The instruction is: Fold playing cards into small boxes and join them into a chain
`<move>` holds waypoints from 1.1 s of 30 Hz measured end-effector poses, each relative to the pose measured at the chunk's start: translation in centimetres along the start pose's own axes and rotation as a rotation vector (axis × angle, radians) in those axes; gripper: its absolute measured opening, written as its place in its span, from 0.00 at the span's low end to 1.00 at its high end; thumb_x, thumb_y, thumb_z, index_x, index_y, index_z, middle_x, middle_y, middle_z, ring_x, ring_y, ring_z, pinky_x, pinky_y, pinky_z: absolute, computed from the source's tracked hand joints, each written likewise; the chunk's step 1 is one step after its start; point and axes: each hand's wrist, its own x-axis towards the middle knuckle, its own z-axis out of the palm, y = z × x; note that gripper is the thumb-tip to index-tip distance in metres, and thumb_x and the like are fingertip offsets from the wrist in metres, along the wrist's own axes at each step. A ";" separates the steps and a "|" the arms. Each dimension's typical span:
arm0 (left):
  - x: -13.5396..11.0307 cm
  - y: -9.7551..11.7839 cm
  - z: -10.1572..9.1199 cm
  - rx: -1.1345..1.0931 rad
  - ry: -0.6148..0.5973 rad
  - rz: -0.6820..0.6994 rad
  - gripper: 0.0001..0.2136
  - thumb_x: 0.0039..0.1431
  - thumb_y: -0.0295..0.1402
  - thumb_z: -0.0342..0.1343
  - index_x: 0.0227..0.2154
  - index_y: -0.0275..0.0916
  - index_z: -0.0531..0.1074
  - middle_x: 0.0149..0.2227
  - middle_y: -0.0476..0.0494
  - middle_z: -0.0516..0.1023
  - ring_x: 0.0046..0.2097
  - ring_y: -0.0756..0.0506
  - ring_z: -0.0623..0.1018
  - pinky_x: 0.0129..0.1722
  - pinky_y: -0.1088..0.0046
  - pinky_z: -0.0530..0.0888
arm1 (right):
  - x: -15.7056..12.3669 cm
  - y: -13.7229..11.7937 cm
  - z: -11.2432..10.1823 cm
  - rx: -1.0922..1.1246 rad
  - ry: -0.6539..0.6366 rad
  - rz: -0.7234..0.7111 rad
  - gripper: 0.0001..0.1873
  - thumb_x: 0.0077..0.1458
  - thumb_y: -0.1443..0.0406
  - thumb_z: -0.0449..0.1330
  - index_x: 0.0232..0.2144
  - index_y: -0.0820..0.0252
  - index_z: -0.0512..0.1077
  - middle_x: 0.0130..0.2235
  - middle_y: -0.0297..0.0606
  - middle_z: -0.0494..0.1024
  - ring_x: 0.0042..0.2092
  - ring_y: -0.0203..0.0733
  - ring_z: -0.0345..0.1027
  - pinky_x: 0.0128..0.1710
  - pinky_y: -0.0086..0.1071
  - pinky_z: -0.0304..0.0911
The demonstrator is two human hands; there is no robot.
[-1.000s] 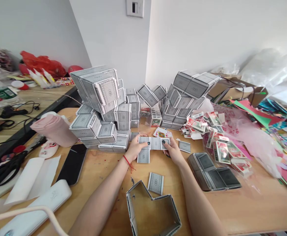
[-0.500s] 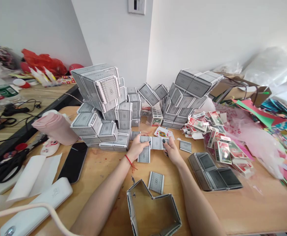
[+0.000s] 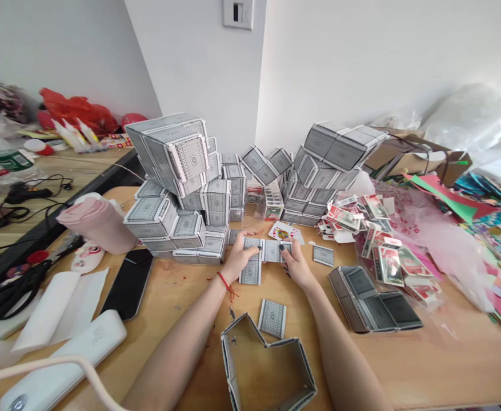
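An L-shaped panel of joined grey-backed playing cards (image 3: 250, 271) is held in front of me by both hands. My left hand (image 3: 238, 260) pinches its left corner, thumb on top. My right hand (image 3: 296, 265) grips its right end, thumb on the card back and fingers underneath. Below lies a single folded card piece (image 3: 272, 318), touching or close to an open L-shaped card frame (image 3: 228, 365). Just beyond the hands is a face-up playing card (image 3: 285, 232). A small card piece (image 3: 323, 255) rests to the right of my right hand.
Stacked card blocks stand at left (image 3: 168, 154) and right (image 3: 340, 148). A finished-looking L-shaped card block (image 3: 372, 302) sits at right, near red card boxes (image 3: 389, 265). On the left are a phone (image 3: 128, 282), a pink cup (image 3: 100, 222), scissors (image 3: 23, 288) and a white power bank (image 3: 68, 359).
My right thumb has slid slightly left along the panel's right end. My left hand keeps its pinch, and the camera view has shifted very little.
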 end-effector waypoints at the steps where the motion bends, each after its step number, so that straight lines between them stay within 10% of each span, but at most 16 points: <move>1: 0.0 0.0 0.0 0.036 0.010 0.031 0.20 0.40 0.26 0.56 0.39 0.41 0.58 0.45 0.45 0.63 0.32 0.51 0.71 0.25 0.74 0.74 | -0.1 -0.2 0.1 -0.006 0.016 0.004 0.18 0.51 0.53 0.49 0.42 0.52 0.52 0.17 0.22 0.56 0.13 0.28 0.47 0.10 0.22 0.46; 24: 0.5 -0.6 0.2 0.055 0.079 0.046 0.22 0.36 0.28 0.63 0.35 0.39 0.59 0.38 0.46 0.67 0.34 0.49 0.72 0.25 0.74 0.74 | -0.1 -1.1 1.9 0.150 0.066 0.013 0.15 0.52 0.51 0.47 0.27 0.55 0.51 0.14 0.19 0.52 0.12 0.25 0.42 0.10 0.21 0.41; 33: 0.7 -0.1 -0.6 -0.049 -0.044 -0.142 0.19 0.37 0.27 0.60 0.35 0.38 0.63 0.28 0.50 0.71 0.25 0.49 0.74 0.25 0.68 0.75 | -0.1 -0.7 -1.4 0.067 -0.055 0.089 0.16 0.49 0.52 0.52 0.32 0.57 0.56 0.13 0.25 0.65 0.11 0.31 0.55 0.09 0.23 0.47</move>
